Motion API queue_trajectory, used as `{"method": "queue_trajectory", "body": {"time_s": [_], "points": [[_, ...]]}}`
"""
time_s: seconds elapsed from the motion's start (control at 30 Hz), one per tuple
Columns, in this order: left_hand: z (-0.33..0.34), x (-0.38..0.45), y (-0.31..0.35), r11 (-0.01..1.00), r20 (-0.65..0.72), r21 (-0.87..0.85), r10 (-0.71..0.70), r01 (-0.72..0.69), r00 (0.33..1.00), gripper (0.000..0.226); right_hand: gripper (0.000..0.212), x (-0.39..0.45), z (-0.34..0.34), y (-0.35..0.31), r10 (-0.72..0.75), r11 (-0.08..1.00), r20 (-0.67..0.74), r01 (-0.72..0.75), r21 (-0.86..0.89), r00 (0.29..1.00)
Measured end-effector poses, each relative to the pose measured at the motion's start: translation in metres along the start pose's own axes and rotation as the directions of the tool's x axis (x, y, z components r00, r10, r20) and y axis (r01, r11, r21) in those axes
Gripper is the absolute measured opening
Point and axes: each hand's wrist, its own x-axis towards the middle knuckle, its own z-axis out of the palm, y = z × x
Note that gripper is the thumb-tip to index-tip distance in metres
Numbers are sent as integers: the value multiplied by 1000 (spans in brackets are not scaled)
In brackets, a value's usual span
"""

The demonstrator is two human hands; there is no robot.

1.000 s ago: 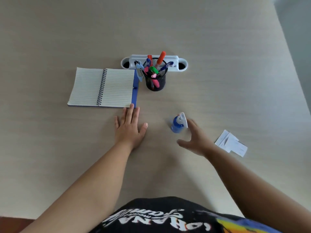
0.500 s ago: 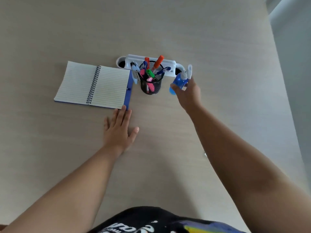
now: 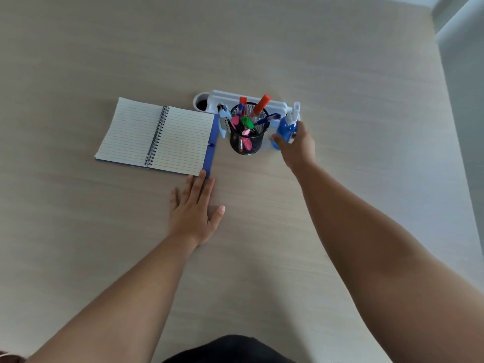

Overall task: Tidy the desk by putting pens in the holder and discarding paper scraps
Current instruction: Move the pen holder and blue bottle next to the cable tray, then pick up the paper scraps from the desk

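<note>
A black mesh pen holder point(image 3: 248, 142) stands at the middle of the desk with several coloured pens and markers point(image 3: 259, 106) in it. Just right of it is a small blue spray bottle point(image 3: 286, 128) with a white nozzle, and my right hand point(image 3: 297, 146) is closed around it; the bottle's base is at or near the desk surface. My left hand point(image 3: 195, 214) lies flat and open on the desk, fingertips touching the near corner of the open notebook point(image 3: 159, 136). No paper scraps are in view.
A white desk tray with round end holes point(image 3: 201, 103) lies behind the holder. A light-blue stapler point(image 3: 224, 119) leans by the holder's left side. The spiral notebook with blue cover lies left. The desk's right edge point(image 3: 450, 127) borders a grey floor.
My right hand has carried the blue spray bottle from the near middle of the desk up to the holder's right side and lowered it. The paper scraps have left the view. My left hand stayed flat.
</note>
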Motion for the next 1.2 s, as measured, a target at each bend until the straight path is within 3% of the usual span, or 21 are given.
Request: {"method": "queue_trajectory", "body": {"time_s": [0.13, 0.27, 0.37, 0.43, 0.53, 0.67, 0.77, 0.9, 1.0, 1.1, 1.2], "points": [[-3, 0, 1, 1000, 14, 7, -6, 5, 1000, 74, 85, -24, -14, 13, 143, 990, 55, -144, 3, 988], [-7, -4, 6, 1000, -6, -5, 0, 0, 1000, 72, 52, -72, -59, 40, 90, 990, -30, -93, -110, 995], [-11, -4, 24, 994, -78, -95, -69, 61, 995, 60, 32, -113, -108, 66, 76, 993, -99, -85, -83, 992], [-13, -3, 50, 983, -90, -180, -64, 47, 994, 49, 36, -140, -136, 87, 150, 983, -113, -161, -90, 982], [-13, -2, 98, 973, 20, -197, 125, -119, 992, 44, 55, -175, -159, 119, 298, 941, 5, -292, -170, 955], [-12, -6, 162, 912, 246, -139, 409, -385, 879, 57, 71, -211, -164, 140, 337, 909, 52, -310, -280, 940], [-13, -5, 200, 869, 405, -109, 483, -483, 776, 69, 71, -224, -162, 144, 306, 912, -16, -298, -283, 952], [-13, 3, 238, 797, 498, -70, 549, -601, 671, 88, 62, -232, -158, 146, 293, 908, -74, -302, -291, 953], [-11, 9, 262, 751, 516, -35, 578, -659, 631, 95, 58, -235, -159, 148, 347, 902, -87, -358, -243, 934], [-7, 14, 280, 723, 493, -15, 606, -690, 624, 84, 52, -239, -161, 155, 420, 889, -78, -427, -164, 904], [-5, 18, 289, 718, 474, -26, 622, -696, 624, 71, 27, -249, -162, 166, 473, 877, -73, -477, -54, 878]]}}
